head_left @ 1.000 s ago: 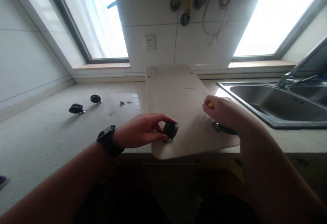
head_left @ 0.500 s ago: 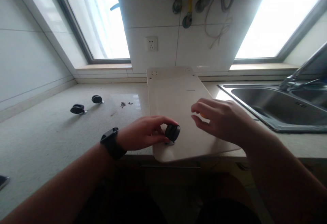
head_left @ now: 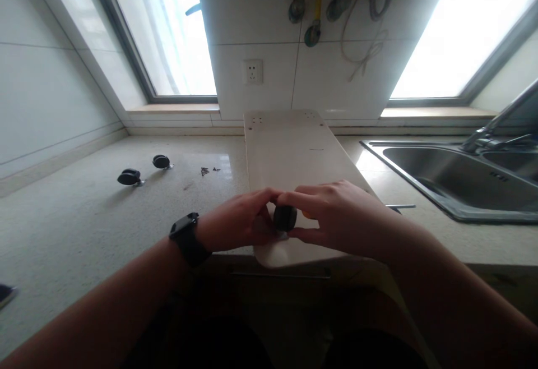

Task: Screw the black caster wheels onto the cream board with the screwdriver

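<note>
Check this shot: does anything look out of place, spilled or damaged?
Nothing looks spilled or damaged. The pale board sits slightly askew, its near left corner poking over the front of the counter, and small dark pieces, probably screws, lie loose in two clusters to its left.

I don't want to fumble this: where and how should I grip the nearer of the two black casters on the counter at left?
Likely by its rounded black wheel, coming in from above and the left. The wheel is the bulky part, while the thin metal fitting sticks out low on the right.
</note>
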Motion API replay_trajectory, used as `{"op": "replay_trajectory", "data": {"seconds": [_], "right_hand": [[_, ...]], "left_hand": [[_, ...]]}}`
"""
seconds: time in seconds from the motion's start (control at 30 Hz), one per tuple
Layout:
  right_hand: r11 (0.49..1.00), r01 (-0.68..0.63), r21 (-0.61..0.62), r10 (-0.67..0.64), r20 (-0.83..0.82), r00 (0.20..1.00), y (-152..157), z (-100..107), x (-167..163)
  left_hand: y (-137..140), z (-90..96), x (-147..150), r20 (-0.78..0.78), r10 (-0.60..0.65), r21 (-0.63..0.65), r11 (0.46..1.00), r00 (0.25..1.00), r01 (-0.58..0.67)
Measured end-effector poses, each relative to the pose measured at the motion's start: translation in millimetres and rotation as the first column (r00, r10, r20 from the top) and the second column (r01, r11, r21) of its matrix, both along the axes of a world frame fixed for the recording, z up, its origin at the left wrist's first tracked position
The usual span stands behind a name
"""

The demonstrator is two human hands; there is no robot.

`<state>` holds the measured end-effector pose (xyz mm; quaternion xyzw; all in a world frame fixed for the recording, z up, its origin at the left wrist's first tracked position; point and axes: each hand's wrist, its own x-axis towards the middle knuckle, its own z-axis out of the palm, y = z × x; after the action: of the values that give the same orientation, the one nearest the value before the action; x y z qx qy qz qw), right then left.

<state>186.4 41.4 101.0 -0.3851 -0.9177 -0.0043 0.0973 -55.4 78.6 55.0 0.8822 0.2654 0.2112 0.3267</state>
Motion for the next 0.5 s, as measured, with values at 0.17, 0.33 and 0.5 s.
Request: {"op": "replay_trajectory", "data": {"seconds": [0.17, 0.33, 0.5], "right_hand": [[0.994, -0.026, -0.108, 0.022, -0.041, 0.999, 4.3, 5.0, -0.8], [0.991, -0.043, -0.127, 0.035, -0.063, 0.997, 8.0, 5.8, 0.8], [0.993, -0.045, -0.114, 0.037, -0.071, 0.997, 6.7, 7.1, -1.2]], "left_hand": [[-3.7, -2.8, 3.2, 0.044, 0.024, 0.008, 1.0, 0.999, -0.025], [-8.1, -1.6, 4.5, 0.053, 0.017, 0.04, 0.999, 0.998, -0.019], [-8.8, -3.2, 3.5, 0.055, 0.0, 0.055, 0.999, 0.998, -0.003]]}}
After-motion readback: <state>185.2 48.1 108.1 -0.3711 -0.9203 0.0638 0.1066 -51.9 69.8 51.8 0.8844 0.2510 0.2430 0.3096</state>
